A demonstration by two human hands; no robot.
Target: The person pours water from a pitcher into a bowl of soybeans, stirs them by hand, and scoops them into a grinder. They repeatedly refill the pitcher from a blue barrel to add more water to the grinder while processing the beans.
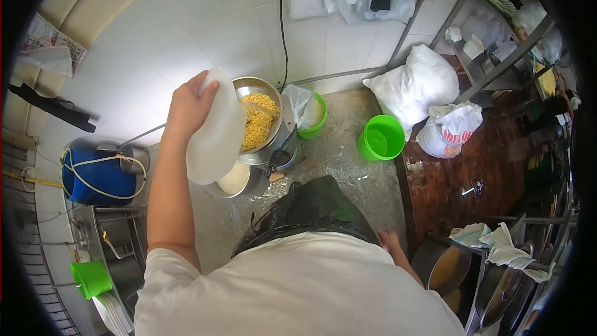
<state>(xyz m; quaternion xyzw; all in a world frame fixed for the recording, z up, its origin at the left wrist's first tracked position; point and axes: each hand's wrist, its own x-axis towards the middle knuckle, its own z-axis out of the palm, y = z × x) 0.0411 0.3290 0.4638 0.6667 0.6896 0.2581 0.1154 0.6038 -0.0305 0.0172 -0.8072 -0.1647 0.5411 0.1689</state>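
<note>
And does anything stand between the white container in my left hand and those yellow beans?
Nothing visible does. The white container, tilted in your left hand, overlaps the steel pot in view, and the yellow beans lie uncovered; only a pale streak, perhaps liquid, crosses them.

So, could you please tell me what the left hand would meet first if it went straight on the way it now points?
Probably the white tiled wall ahead of the left hand, though the gap's depth is unclear.

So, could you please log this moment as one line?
left hand: white container tipped toward metal pot; pot: yellow beans; right hand: at side
</note>
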